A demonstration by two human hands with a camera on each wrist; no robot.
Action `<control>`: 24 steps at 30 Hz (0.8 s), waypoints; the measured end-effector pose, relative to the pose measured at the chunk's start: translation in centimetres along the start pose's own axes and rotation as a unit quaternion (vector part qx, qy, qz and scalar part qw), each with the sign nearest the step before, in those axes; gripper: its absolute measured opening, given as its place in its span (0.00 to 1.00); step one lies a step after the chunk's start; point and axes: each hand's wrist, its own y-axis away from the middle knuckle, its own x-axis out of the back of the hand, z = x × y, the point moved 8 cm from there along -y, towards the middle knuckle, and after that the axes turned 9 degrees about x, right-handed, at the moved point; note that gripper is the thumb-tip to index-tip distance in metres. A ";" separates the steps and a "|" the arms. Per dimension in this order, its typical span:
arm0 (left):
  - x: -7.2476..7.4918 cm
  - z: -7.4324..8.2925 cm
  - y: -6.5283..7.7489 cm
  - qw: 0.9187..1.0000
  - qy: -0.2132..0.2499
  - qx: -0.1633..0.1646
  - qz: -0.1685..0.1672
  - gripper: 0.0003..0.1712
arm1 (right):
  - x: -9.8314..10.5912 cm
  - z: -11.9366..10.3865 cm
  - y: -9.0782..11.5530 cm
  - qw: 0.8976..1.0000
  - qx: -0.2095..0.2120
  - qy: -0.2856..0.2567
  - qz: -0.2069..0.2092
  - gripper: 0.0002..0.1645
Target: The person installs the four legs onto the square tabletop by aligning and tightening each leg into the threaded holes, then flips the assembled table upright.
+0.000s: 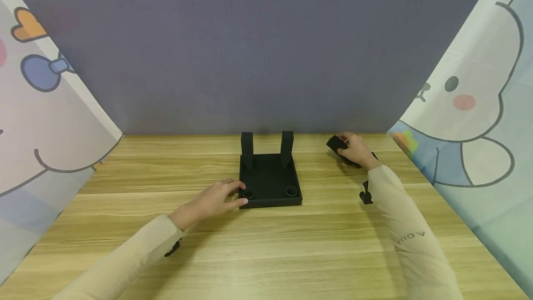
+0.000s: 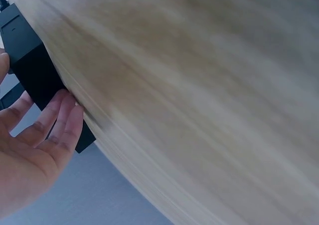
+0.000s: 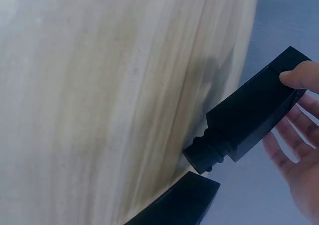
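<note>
A square black tray (image 1: 270,203) with a low rim sits on the table. Two black posts stand at its back corners, the left post (image 1: 247,144) and the right post (image 1: 287,144). Round sockets mark the front corners; one socket (image 1: 291,191) is at the right. My left hand (image 1: 212,199) grips the tray's front left corner, thumb at the front edge and fingers along the left side. To the right of the tray, my right hand (image 1: 356,150) holds a loose black post (image 3: 259,105) between thumb and fingers. The post's threaded end (image 3: 206,153) points away from the palm.
Close to the held post is another black block (image 3: 179,200). The wooden table (image 1: 266,253) ends at a grey back panel (image 1: 266,59), with cartoon-printed cloth (image 1: 470,105) on both sides. Black wrist-mounted pieces (image 1: 365,194) hang by the sleeves.
</note>
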 end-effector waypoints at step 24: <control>0.4 0.3 0.0 1.000 -0.007 0.010 -0.009 0.22 | 2.3 -1.3 1.2 0.995 0.013 -0.067 0.075 0.25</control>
